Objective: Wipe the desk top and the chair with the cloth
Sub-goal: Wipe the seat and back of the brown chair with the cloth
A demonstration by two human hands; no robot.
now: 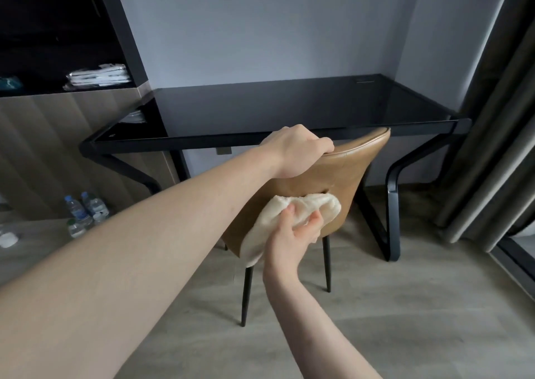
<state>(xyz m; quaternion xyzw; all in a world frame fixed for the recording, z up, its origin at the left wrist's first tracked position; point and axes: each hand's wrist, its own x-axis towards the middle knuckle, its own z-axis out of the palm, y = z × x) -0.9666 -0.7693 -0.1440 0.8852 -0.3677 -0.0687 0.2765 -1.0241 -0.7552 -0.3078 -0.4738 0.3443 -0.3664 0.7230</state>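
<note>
Right hand point(292, 233) is seen pressed against the back of the chair point(344, 173), its fingers curled into a bunched cream cloth point(304, 207) that is held flat on the brown backrest. Just above it, the left hand point(298, 149) is wrapped over the top edge of the backrest, fingers hooked over the rim, so that the chair is steadied. Beyond both hands, the desk point(289, 109) is found, its glossy black top bare where visible, with the chair tucked close to its front edge. The cloth is judged soft, light and limp, so it is best kept balled in the palm with loose ends gathered; the part hanging below the hand could drag. The backrest looks like smooth, firm leather-type upholstery, likely slippery under a cloth, and the chair on thin black legs is probably light enough to shift, hence the hold at the top rim. Far to the left of the hands, bottles point(84, 210) stand on the floor and folded packets point(98, 74) lie on a shelf; their labels are too small to be read. No other writing can be made out.
</note>
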